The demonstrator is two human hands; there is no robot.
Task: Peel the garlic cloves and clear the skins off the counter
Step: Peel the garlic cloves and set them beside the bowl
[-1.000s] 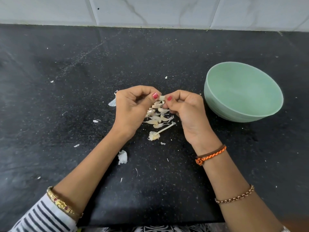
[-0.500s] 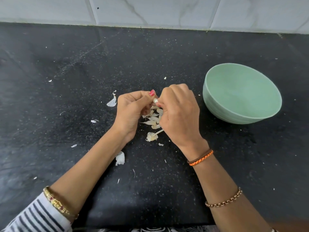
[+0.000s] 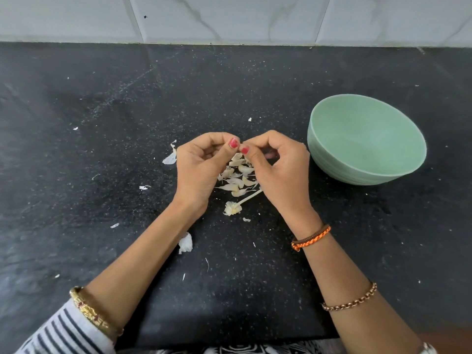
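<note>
My left hand (image 3: 203, 164) and my right hand (image 3: 279, 166) meet thumb to thumb above the middle of the black counter, fingers curled. They pinch something small between the thumb tips; it is hidden, probably a garlic clove. Below them lies a heap of pale garlic cloves (image 3: 237, 176). The bare garlic stem with its root end (image 3: 233, 207) rests just in front of the heap. Papery skins lie around: one left of my left hand (image 3: 170, 157), one by my left forearm (image 3: 185, 242).
A pale green bowl (image 3: 367, 159) stands on the counter right of my right hand, with nothing seen inside. Small skin flakes (image 3: 144, 187) dot the black counter (image 3: 102, 123). A white tiled wall (image 3: 229, 19) runs along the back.
My right hand, turned over the heap half a second ago, has rolled back so both thumb tips meet again. The heap and bowl stay in place.
</note>
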